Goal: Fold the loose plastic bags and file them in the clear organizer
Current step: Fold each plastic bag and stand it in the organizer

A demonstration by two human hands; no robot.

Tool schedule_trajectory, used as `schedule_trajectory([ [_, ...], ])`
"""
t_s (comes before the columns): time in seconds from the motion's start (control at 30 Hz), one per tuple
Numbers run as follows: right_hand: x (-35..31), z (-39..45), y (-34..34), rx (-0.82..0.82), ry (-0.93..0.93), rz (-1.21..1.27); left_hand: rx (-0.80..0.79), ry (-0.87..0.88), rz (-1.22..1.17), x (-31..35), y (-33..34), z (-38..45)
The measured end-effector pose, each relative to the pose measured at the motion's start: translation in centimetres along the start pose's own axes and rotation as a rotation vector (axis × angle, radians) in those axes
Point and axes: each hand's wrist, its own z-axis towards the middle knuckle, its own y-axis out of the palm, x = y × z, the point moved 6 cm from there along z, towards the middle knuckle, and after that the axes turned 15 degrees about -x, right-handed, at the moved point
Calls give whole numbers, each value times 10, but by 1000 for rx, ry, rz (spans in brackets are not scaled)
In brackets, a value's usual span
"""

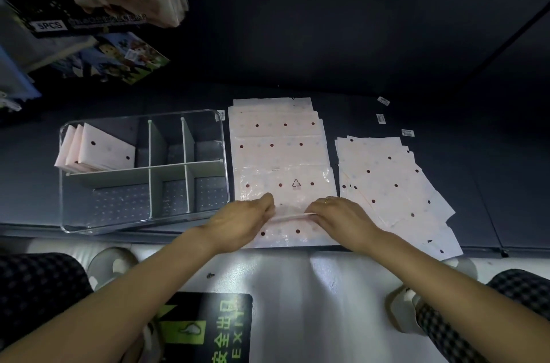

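Your left hand and right hand both pinch the raised fold of the top polka-dot plastic bag, which lies on a stack at the shelf's front edge. The clear organizer sits just left of it, folded bags standing in its far-left compartment. Loose bags fan out at the right.

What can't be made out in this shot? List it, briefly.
Head view only:
- Fingertips of the left hand and right hand: curled under the fold of the plastic bag.
- Count of folded bags in the clear organizer: they overlap.
- Small labels on the shelf: print too small to read.
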Motion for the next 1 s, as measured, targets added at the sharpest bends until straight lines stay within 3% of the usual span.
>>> schedule_trajectory([
  [0.1, 1, 4, -16, -132, 36, 63, 116, -61, -159, 4, -14, -10],
  [0.17, 1, 11, -30, -164, 41, 97, 298, -51, -175, 15, -22, -19],
  [0.27, 3, 27, -43, -196, 75, 106, 617, 49, -29, 38, -35, -35],
  [0.33, 8, 37, -44, -210, 144, 70, 711, 125, 105, 49, -35, -39],
  [0.5, 15, 47, -34, -230, 269, -81, 582, 204, 263, 52, 0, -27],
  [0.73, 11, 52, -28, -115, 307, -42, 128, -33, 378, 17, 51, 3],
  [1.0, 3, 71, -24, -102, 276, 82, 62, -68, 376, 2, 58, 17],
])
